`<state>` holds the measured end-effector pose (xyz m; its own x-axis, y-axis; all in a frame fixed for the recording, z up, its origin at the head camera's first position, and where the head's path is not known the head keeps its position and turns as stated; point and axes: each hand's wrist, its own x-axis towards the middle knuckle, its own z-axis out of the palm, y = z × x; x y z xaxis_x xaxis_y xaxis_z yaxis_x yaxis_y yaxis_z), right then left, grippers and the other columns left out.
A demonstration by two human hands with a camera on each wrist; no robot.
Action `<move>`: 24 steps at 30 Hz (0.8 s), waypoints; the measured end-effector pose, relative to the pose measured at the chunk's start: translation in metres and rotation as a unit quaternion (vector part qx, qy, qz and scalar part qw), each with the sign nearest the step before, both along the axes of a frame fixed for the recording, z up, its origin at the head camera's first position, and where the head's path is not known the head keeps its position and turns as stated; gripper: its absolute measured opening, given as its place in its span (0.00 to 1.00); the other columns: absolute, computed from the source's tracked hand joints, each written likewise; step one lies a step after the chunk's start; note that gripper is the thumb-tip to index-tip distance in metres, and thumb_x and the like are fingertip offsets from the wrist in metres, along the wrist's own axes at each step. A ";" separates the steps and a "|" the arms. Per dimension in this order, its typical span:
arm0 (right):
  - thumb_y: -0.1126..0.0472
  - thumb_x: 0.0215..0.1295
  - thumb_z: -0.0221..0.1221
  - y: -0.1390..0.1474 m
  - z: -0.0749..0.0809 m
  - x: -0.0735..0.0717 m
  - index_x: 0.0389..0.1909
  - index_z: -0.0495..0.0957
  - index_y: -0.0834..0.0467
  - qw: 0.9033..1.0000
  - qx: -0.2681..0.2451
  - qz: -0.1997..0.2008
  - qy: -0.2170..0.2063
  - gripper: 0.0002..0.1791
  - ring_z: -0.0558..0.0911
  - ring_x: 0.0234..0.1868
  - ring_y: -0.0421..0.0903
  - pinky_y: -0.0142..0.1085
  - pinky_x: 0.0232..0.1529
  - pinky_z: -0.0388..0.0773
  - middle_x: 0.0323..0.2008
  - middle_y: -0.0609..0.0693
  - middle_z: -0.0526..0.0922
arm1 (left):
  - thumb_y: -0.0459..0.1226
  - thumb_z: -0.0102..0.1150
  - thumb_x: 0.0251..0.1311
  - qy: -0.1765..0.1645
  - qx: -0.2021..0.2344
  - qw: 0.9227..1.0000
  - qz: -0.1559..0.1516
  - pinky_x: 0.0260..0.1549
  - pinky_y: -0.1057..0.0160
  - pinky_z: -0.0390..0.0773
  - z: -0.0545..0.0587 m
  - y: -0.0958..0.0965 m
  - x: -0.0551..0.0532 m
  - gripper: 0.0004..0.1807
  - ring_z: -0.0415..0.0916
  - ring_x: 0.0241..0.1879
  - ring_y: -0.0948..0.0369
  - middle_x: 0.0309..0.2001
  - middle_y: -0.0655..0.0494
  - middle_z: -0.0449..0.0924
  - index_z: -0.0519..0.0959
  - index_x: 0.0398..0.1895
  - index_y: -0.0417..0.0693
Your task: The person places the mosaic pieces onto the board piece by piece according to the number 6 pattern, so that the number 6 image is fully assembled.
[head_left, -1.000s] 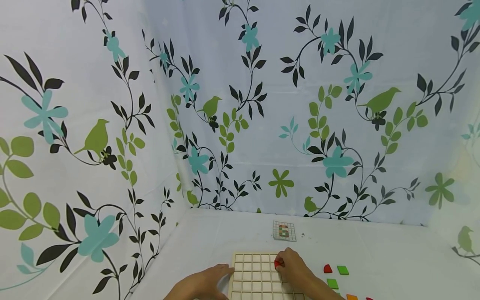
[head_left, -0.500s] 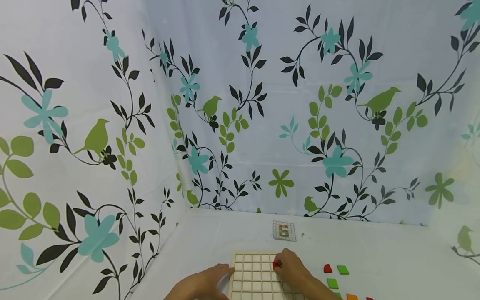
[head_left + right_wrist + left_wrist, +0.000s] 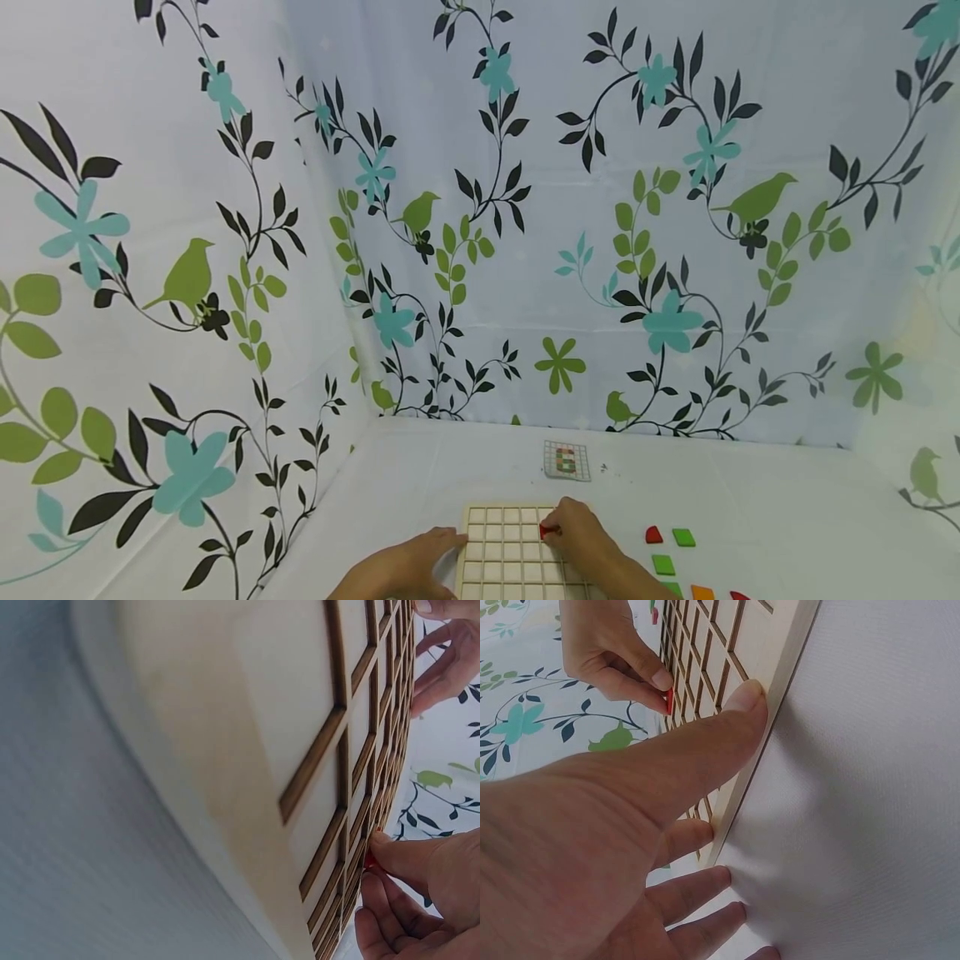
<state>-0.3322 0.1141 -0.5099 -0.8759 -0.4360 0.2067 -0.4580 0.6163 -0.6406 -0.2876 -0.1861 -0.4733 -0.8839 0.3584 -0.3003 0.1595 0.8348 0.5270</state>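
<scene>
A pale wooden board, divided into square cells by raised strips, lies on the white cloth. My left hand rests at its left edge; in the left wrist view the thumb lies on the frame and the other fingers reach out loosely along the side. With thumb and fingers, my right hand pinches a small red tile over the cells near the board's far right. Only part of that tile shows between the fingertips, so its full shape is hidden.
Right of the board lie loose tiles: a red rounded one, several green ones, an orange one and another red one at the bottom edge. A gridded card with a coloured pattern lies behind the board. Patterned curtains stand around.
My right hand has shifted slightly left over the cells with the red tile between its fingers. The left hand keeps its place at the board's edge, and the head view has moved a little.
</scene>
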 end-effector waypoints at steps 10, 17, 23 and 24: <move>0.74 0.63 0.69 0.000 0.001 0.000 0.41 0.89 0.71 0.999 0.017 0.000 0.033 0.07 0.83 0.35 0.51 0.34 0.35 0.84 0.32 0.51 0.81 | 0.37 0.81 0.53 0.001 -0.002 1.000 0.015 0.70 0.31 0.66 -0.002 0.000 0.001 0.38 0.66 0.75 0.40 0.73 0.48 0.73 0.78 0.70 0.57; 0.71 0.66 0.68 0.010 0.003 -0.002 0.41 0.88 0.66 1.000 -0.013 0.007 -0.008 0.05 0.81 0.36 0.45 0.35 0.36 0.82 0.36 0.50 0.82 | 0.36 0.81 0.53 0.009 -0.002 1.000 0.012 0.70 0.31 0.66 -0.002 -0.001 0.001 0.38 0.66 0.75 0.39 0.74 0.47 0.72 0.78 0.69 0.57; 0.67 0.68 0.68 0.033 0.008 -0.004 0.45 0.86 0.66 0.999 -0.044 0.005 -0.014 0.09 0.81 0.38 0.44 0.33 0.37 0.82 0.39 0.52 0.82 | 0.39 0.80 0.55 0.004 -0.003 1.000 0.012 0.69 0.30 0.67 -0.002 -0.002 0.001 0.38 0.67 0.75 0.40 0.74 0.50 0.73 0.77 0.70 0.60; 0.67 0.68 0.68 0.038 0.010 -0.003 0.45 0.86 0.66 0.999 -0.049 0.000 -0.014 0.09 0.81 0.38 0.45 0.33 0.37 0.82 0.39 0.52 0.82 | 0.39 0.80 0.55 0.003 -0.003 1.000 0.010 0.69 0.30 0.67 -0.002 -0.002 0.002 0.37 0.67 0.74 0.40 0.74 0.50 0.73 0.77 0.70 0.61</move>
<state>-0.3354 0.1520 -0.5002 -0.8819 -0.4149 0.2236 -0.4390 0.5505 -0.7101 -0.2858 -0.1879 -0.4757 -0.8931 0.3379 -0.2971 0.1451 0.8414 0.5206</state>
